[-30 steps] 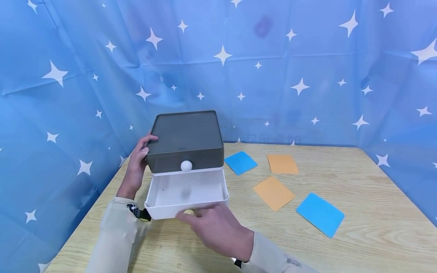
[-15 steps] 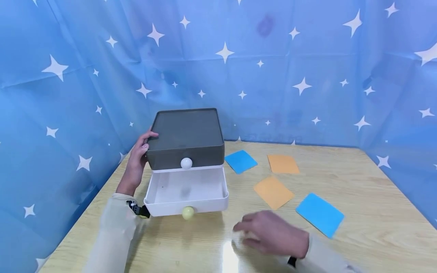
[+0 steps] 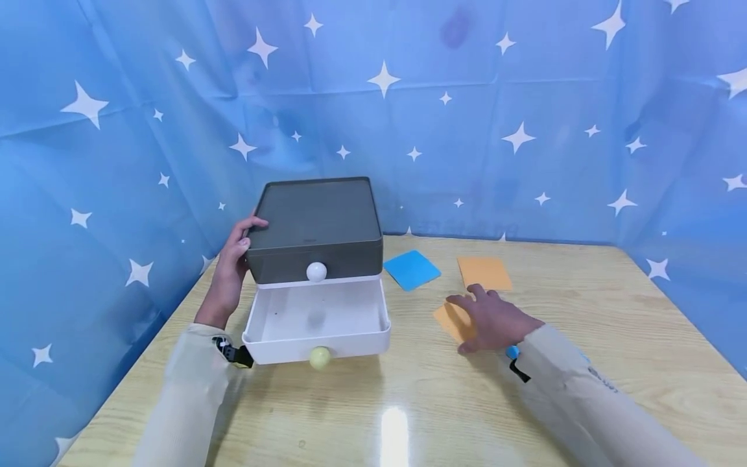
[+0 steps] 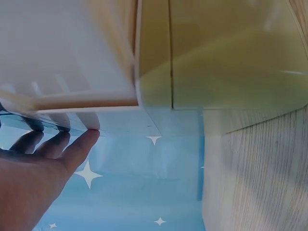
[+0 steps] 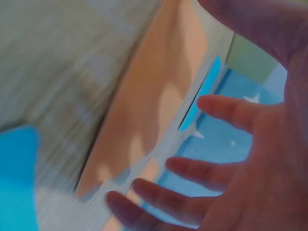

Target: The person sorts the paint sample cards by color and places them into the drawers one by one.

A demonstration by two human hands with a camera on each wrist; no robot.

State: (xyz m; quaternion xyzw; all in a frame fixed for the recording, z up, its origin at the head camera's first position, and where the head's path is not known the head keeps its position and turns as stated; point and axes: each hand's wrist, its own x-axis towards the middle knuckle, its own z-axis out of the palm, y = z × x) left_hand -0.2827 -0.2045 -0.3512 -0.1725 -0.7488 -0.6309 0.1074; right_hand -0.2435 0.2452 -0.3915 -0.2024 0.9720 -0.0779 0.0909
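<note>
A small drawer box with a dark grey top stands at the left of the table. Its lower white drawer, with a pale green knob, is pulled out and holds no object. My left hand rests against the box's left side, one finger reaching over the top edge. In the left wrist view, straight fingertips press that side wall. My right hand is spread low over the nearer orange card, partly covering it. In the right wrist view its fingers are apart and grip nothing.
Behind lie a blue card and a second orange card. Another blue card is mostly hidden under the right sleeve. A white knob marks the closed upper drawer. A blue star-patterned curtain hangs around the wooden table.
My right hand has let go of the lower drawer's knob and moved right and away from me, over the nearer orange card. The left hand stays on the box.
</note>
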